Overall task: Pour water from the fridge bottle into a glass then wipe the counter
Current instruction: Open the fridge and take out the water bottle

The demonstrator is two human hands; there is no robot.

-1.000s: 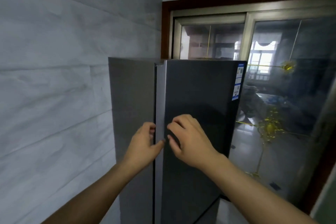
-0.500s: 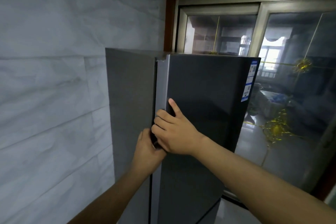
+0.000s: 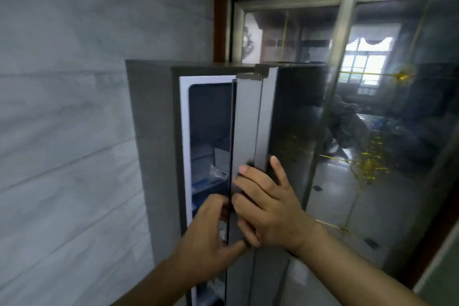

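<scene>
A tall grey fridge (image 3: 151, 146) stands against the tiled wall. Its door (image 3: 247, 136) is swung partly open, edge toward me. My right hand (image 3: 268, 206) grips the door's edge, fingers curled round it and thumb on the dark front. My left hand (image 3: 211, 236) holds the same edge just below, fingers tucked behind it. Through the gap I see the dim fridge interior (image 3: 211, 141) with shelves and pale packages. No bottle or glass is visible.
A grey tiled wall (image 3: 64, 131) fills the left. To the right of the fridge is a glass sliding door (image 3: 387, 131) with gold ornaments in a dark wood frame, close behind the swinging fridge door.
The fridge door was closed a second ago; both hands took its left edge and pulled it open, so the interior now shows.
</scene>
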